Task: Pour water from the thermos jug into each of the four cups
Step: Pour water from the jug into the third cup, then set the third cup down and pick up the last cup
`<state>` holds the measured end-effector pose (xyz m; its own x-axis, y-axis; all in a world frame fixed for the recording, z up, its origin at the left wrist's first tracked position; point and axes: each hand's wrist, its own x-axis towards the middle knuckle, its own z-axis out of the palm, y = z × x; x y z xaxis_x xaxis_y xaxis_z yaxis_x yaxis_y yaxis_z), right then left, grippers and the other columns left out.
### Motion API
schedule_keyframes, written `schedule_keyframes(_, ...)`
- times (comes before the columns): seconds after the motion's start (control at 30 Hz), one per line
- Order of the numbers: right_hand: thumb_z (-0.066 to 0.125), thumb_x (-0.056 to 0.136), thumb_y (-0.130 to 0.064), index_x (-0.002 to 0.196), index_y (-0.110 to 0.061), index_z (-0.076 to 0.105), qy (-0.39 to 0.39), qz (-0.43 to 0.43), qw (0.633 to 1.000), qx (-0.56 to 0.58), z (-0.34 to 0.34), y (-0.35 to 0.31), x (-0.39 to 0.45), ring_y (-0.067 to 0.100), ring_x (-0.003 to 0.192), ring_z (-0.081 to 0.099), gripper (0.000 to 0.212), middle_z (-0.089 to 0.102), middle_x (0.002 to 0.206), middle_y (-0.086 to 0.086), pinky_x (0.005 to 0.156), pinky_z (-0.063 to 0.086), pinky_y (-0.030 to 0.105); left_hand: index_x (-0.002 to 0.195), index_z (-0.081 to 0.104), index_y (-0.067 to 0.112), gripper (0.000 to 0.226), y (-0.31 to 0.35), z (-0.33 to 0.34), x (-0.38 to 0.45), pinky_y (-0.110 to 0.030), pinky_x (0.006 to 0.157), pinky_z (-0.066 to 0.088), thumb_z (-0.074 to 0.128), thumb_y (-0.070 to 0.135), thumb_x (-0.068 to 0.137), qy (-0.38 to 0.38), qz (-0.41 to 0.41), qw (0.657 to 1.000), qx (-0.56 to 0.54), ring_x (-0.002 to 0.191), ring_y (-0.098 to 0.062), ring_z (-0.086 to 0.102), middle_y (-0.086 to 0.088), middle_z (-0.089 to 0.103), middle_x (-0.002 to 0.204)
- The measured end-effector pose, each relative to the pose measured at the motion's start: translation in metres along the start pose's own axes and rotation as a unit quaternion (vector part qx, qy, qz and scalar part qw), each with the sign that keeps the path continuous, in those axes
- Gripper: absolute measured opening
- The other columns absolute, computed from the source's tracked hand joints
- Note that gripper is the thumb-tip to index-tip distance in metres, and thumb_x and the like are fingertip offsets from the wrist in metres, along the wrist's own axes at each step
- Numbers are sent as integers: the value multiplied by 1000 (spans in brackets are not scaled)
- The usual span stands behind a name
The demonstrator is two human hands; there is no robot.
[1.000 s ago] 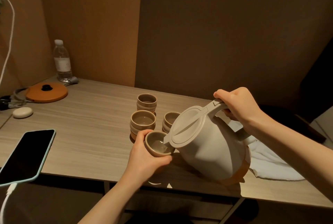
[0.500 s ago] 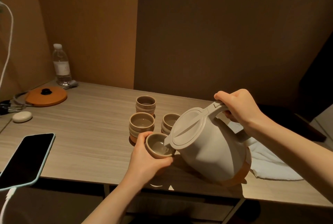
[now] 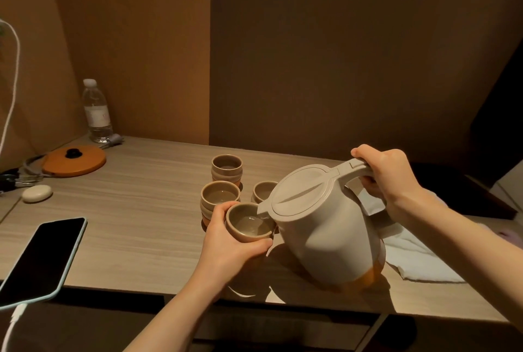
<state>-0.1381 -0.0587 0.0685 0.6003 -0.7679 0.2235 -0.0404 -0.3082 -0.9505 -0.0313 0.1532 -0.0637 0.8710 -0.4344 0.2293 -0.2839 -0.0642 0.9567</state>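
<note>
A beige thermos jug [image 3: 328, 235] with an orange base leans left over the wooden table [image 3: 141, 224], its spout over the rim of a beige cup [image 3: 246, 227]. My right hand [image 3: 387, 176] grips the jug's handle. My left hand [image 3: 226, 241] holds that cup, tilted toward the jug, and water shows inside it. Three more cups stand behind: a near one [image 3: 220, 197], a far one [image 3: 227, 168] and a third [image 3: 263, 191] partly hidden by the jug.
A phone [image 3: 39, 258] on a white cable lies at the table's front left edge. At the back left are an orange lid [image 3: 74, 160], a white oval object [image 3: 37, 193] and a water bottle [image 3: 96, 112]. A white cloth [image 3: 418, 258] lies right of the jug.
The jug has tipped back a little toward upright and its spout has risen. My left hand keeps hold of the cup, which now shows more water.
</note>
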Motion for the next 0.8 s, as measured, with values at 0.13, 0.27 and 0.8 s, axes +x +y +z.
schedule_keyframes(0.13,59,85,-26,50,-11,51,12,24,999,28,-5,7,1,10,45,40,39,46,41,-2,42,32,19,122,45,27,85,7,1,3,-9,72,42,93,17,52,3,7,1000,6,101,1,53,18,54,109)
schedule_keyframes(0.27,59,85,-27,50,-12,47,34,47,996,63,-10,16,2,5,37,37,40,43,39,-4,38,30,18,122,48,23,84,10,2,9,-9,72,44,93,15,51,6,14,1000,5,102,-2,55,16,56,109)
schedule_keyframes(0.8,57,81,-26,54,-10,49,83,59,986,134,-30,54,10,13,43,29,33,38,47,3,48,21,31,119,49,28,80,19,-3,29,-21,78,48,92,10,53,38,-5,999,-39,101,-7,58,11,59,110)
